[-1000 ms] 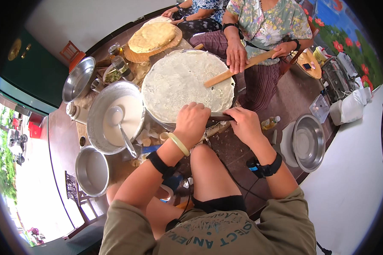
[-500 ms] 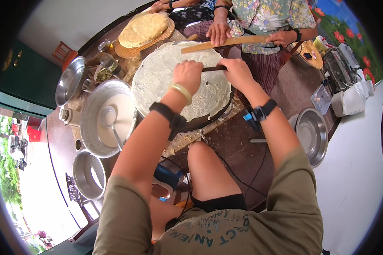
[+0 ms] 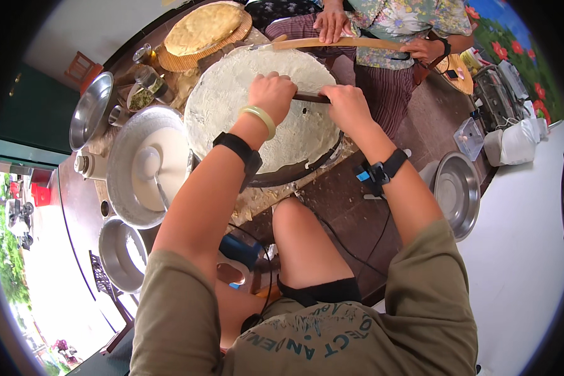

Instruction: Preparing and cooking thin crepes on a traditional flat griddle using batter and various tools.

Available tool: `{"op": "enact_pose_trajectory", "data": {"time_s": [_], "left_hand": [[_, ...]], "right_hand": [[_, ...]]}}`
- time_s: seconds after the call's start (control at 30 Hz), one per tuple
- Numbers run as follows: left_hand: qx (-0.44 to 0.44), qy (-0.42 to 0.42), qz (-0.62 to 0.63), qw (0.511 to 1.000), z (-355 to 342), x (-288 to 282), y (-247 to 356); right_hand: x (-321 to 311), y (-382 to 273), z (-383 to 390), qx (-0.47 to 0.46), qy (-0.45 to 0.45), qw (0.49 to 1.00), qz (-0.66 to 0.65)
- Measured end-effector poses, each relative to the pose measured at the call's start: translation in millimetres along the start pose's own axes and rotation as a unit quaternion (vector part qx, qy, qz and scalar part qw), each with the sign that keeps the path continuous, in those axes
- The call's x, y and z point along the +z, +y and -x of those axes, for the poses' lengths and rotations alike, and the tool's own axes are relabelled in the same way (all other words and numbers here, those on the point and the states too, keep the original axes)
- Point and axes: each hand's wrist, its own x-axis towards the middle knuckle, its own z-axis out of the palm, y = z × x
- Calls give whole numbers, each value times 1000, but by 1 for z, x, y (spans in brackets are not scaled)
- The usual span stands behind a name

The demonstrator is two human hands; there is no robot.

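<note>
A wide round sheet of pale batter (image 3: 222,94) covers a dark round griddle (image 3: 288,177) in front of me. Over its far right part, I hold a dark, narrow strip-like tool (image 3: 311,97) crosswise. My left hand (image 3: 271,97) is closed on its left end and my right hand (image 3: 348,106) on its right end. The tool's lower edge and its contact with the batter are partly hidden. Close to the tool, a small dark hole (image 3: 304,111) shows in the sheet. Across from me, another person's hands (image 3: 333,24) rest on a long, pale wooden strip (image 3: 351,42) at the griddle's far edge.
Left of the griddle stands a big metal bowl (image 3: 114,182) of white batter with a ladle (image 3: 149,161) in it. A flatbread (image 3: 203,28) lies on a woven tray at the back left. Jars (image 3: 151,80) and metal basins (image 3: 459,194) stand around. Black cables (image 3: 341,241) cross the floor.
The other person's wooden strip has moved back from over the batter to the griddle's far edge. My dark tool has come slightly nearer to me across the sheet. The view has shifted a little.
</note>
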Motion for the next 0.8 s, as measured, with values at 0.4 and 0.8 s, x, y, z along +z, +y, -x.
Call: {"op": "enact_pose_trajectory", "data": {"time_s": [0.4,0.8], "left_hand": [[66,5,-4,998,49,-10,15],[68,12,24,997,97,-13,20]], "right_hand": [[-9,-44,61,9,32,999,-30],[-10,-73,89,-22,39,998,-37]]}}
